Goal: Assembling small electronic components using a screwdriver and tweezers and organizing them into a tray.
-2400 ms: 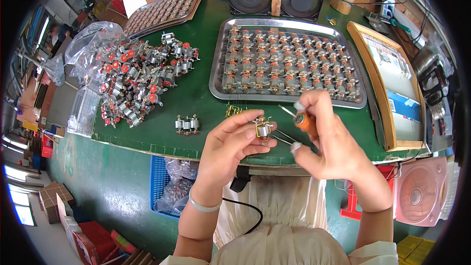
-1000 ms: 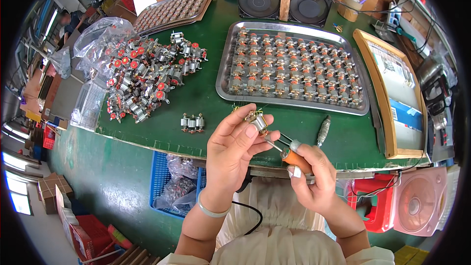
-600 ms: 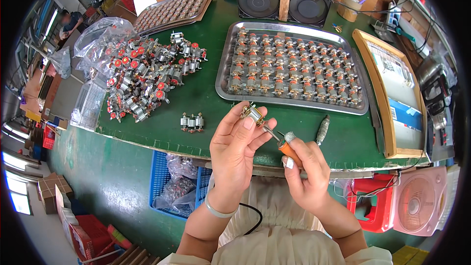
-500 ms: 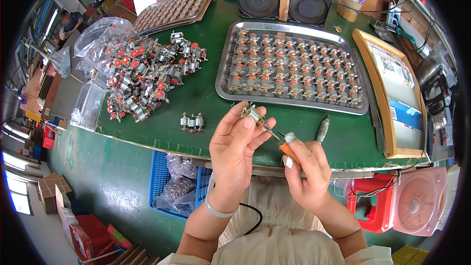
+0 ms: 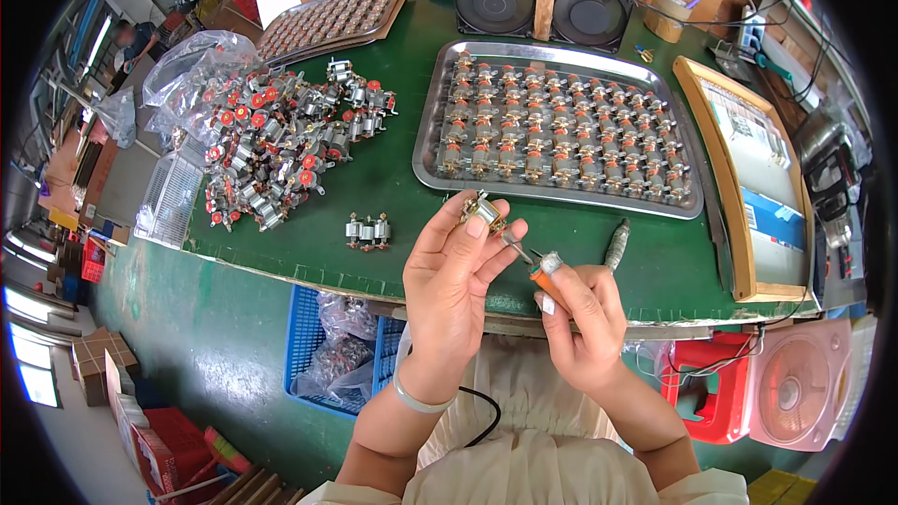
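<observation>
Over the bench's front edge, my left hand [image 5: 447,285] pinches a small silver electric motor [image 5: 484,213] between thumb and fingers. My right hand [image 5: 587,323] grips an orange-handled tool [image 5: 547,284] whose thin metal shaft points up and left at the motor's lower end. Fingers hide whether the tip touches the motor. A grey wrap [image 5: 551,263] covers my right index fingertip, and a dark point sticks out beside it. Beyond my hands lies a metal tray [image 5: 552,194] with rows of similar motors. A few motors [image 5: 368,231] stand together left of my left hand.
A large pile of motors [image 5: 267,154] spills from a clear plastic bag on the left. Behind it sits another filled tray [image 5: 327,19]. Two black fans [image 5: 496,2] stand at the back. A wooden frame [image 5: 739,252] and a grey-wrapped handle [image 5: 617,245] lie to the right.
The motor has tilted slightly in my left fingers. My right hand and its tool have shifted very slightly left; both grips stay the same.
</observation>
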The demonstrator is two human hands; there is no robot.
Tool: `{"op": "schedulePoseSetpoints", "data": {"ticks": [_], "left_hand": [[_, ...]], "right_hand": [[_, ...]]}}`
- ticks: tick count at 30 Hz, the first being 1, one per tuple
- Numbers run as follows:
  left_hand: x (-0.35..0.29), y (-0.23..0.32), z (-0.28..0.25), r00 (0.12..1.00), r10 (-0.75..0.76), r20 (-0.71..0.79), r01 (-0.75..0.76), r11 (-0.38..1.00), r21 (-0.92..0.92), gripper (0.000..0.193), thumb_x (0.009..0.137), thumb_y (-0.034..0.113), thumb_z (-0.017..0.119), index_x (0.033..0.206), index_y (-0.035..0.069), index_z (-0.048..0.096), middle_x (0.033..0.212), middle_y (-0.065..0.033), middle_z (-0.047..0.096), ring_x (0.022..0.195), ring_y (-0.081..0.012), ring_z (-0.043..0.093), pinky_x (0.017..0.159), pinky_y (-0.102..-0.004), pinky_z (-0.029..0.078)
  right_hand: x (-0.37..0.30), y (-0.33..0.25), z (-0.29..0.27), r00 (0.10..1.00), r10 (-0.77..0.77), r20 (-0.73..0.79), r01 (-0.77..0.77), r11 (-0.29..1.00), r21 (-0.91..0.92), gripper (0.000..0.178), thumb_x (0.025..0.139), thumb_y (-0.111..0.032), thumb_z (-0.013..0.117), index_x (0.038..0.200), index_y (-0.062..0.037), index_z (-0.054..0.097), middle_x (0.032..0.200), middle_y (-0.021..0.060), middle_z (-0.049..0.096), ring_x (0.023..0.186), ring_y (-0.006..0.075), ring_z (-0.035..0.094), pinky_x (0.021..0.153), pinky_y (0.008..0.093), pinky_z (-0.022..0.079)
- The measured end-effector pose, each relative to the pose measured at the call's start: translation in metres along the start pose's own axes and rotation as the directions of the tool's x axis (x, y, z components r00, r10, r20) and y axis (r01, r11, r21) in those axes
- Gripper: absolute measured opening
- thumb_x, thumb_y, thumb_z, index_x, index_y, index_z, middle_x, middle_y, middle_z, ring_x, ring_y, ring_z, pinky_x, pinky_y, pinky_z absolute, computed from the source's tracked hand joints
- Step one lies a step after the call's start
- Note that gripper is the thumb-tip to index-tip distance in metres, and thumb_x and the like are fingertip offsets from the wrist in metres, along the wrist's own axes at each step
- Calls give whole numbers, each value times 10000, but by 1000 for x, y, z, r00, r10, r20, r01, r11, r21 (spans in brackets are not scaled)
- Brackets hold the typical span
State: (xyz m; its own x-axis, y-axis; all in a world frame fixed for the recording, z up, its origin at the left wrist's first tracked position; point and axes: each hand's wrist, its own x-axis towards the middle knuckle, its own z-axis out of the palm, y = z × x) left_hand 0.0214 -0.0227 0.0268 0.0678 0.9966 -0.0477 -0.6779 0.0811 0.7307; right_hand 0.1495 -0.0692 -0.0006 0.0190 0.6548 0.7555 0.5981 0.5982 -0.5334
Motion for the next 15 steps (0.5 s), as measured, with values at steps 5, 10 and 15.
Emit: {"op": "schedulePoseSetpoints", "data": {"ticks": [5,10,15], "left_hand": [[2,0,0,1000,15,-15,-15,1000,19,332,857,120,562,1150,-8,474,1018,-146,597,900,-253,620,752,-314,534],[1,1,-1,999,37,12,-37,998,45,336,853,104,562,1155,-13,473,1024,-157,597,896,-266,622,750,-321,536],[1,2,-3,997,22,68,-24,999,41,343,852,100,562,1163,-11,469,1030,-164,596,895,-272,623,756,-327,534]], "right_hand": [[1,-3,-2,986,163,46,-168,971,170,322,766,19,600,1084,36,551,746,92,523,568,145,497,463,244,402],[0,-7,-14,772,522,363,-630,550,548,296,907,-168,470,1103,52,506,658,104,554,500,107,477,417,204,360],[13,-7,-26,450,473,757,-792,-181,584,360,936,-318,349,990,17,471,568,150,539,362,115,410,347,211,313]]}}
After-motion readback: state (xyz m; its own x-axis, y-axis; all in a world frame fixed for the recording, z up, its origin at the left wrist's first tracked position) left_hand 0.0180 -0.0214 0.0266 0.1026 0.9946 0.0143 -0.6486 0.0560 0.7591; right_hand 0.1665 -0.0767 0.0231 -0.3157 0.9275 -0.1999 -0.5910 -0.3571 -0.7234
